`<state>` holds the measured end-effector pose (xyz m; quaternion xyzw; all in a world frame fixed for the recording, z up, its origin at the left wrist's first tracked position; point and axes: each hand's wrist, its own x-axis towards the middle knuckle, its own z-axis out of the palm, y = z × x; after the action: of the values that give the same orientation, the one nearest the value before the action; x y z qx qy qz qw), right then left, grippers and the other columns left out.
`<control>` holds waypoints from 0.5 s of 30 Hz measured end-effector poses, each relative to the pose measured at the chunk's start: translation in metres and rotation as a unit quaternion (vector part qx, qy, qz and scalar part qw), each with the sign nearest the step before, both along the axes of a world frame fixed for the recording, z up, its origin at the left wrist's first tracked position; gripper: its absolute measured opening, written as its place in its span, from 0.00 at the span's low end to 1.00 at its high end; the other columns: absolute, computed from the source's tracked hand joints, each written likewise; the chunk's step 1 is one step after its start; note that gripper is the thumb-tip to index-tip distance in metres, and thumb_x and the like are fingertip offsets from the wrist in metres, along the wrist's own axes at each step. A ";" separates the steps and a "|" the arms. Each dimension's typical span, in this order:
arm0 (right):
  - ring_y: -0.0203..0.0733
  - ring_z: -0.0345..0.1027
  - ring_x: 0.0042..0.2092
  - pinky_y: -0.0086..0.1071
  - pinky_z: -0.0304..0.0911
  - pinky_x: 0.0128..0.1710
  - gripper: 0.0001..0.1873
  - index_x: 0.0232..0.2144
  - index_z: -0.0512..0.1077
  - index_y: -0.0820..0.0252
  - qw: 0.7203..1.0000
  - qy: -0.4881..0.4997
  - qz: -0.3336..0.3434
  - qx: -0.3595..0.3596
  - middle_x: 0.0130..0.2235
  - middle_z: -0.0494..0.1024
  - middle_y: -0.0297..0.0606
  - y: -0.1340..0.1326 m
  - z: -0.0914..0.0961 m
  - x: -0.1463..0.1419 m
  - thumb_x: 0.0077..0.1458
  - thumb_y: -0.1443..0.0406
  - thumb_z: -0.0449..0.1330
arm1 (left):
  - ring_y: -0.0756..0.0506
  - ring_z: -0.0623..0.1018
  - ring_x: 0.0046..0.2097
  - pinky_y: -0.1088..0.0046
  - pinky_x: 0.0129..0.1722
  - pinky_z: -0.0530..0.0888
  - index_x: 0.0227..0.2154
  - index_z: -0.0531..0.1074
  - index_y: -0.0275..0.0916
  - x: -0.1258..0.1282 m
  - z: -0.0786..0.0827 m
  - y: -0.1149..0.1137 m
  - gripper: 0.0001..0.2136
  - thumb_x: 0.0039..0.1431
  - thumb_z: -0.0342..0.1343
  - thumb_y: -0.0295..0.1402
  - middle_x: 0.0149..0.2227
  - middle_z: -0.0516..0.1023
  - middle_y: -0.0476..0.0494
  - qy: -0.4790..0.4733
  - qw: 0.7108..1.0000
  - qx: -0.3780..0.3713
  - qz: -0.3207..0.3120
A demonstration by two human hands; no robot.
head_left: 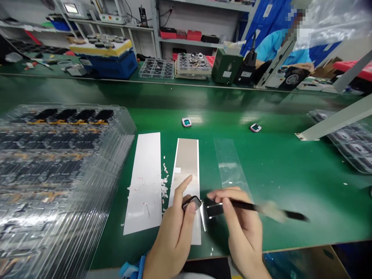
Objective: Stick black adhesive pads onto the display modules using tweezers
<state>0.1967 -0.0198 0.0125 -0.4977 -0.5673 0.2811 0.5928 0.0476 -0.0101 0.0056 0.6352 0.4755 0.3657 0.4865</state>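
Note:
My left hand [174,228] pinches a small, rounded-square part with a black rim [192,202], like a watch screen, between thumb and fingers; its index finger points up. My right hand [245,232] is closed on a slim black tool [296,215], which looks like tweezers with a pale wrap, blurred by motion. At that hand's thumb is a small dark, shiny rectangular piece [214,210]. Between the hands hangs a thin silvery strip [203,219]; whether it joins the two parts I cannot tell. Under the left hand lies a beige-faced strip with white edges [187,159].
Left of it are a white sheet [147,170] and pale scraps [164,188]. A clear film strip [232,164] lies to the right. Two small watch-like frames [186,122] sit beyond. Stacked clear trays [72,155] fill the left; a metal post [337,120] stands right. A person [270,44] sits opposite.

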 end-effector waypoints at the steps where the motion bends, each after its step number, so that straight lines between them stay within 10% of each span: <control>1: 0.37 0.71 0.38 0.30 0.70 0.36 0.10 0.39 0.72 0.56 0.998 -0.046 0.039 -0.032 0.35 0.73 0.35 0.002 0.003 0.004 0.67 0.69 0.51 | 0.43 0.79 0.44 0.63 0.47 0.78 0.68 0.51 0.47 0.000 0.000 -0.001 0.21 0.75 0.38 0.39 0.44 0.77 0.40 -0.017 0.999 -0.024 0.015; 6: 0.33 0.59 0.27 0.26 0.59 0.26 0.12 0.25 0.66 0.58 0.963 -0.168 0.186 -0.098 0.26 0.63 0.28 0.035 0.018 0.012 0.62 0.63 0.57 | 0.46 0.76 0.29 0.67 0.34 0.78 0.68 0.48 0.46 -0.001 -0.004 0.007 0.24 0.74 0.38 0.45 0.30 0.73 0.48 -0.085 0.993 -0.082 0.016; 10: 0.33 0.61 0.28 0.26 0.59 0.29 0.14 0.27 0.69 0.60 0.932 -0.292 0.051 -0.208 0.25 0.65 0.28 0.123 0.025 0.038 0.62 0.59 0.58 | 0.49 0.71 0.23 0.72 0.26 0.74 0.70 0.38 0.47 -0.009 0.003 0.010 0.28 0.74 0.41 0.42 0.33 0.74 0.47 -0.096 0.995 -0.013 0.002; 15: 0.39 0.73 0.39 0.36 0.72 0.39 0.13 0.44 0.72 0.63 0.887 -0.357 -0.056 -0.287 0.42 0.77 0.37 0.246 0.021 0.081 0.64 0.58 0.60 | 0.40 0.80 0.38 0.61 0.39 0.80 0.66 0.58 0.58 -0.047 0.035 -0.024 0.23 0.70 0.47 0.35 0.41 0.80 0.41 0.087 0.982 0.168 -0.004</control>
<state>0.2779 0.2261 0.0331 -0.7438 -0.6066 0.2010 0.1960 0.0010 -0.0340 0.0411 0.7393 0.4455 0.3812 0.3312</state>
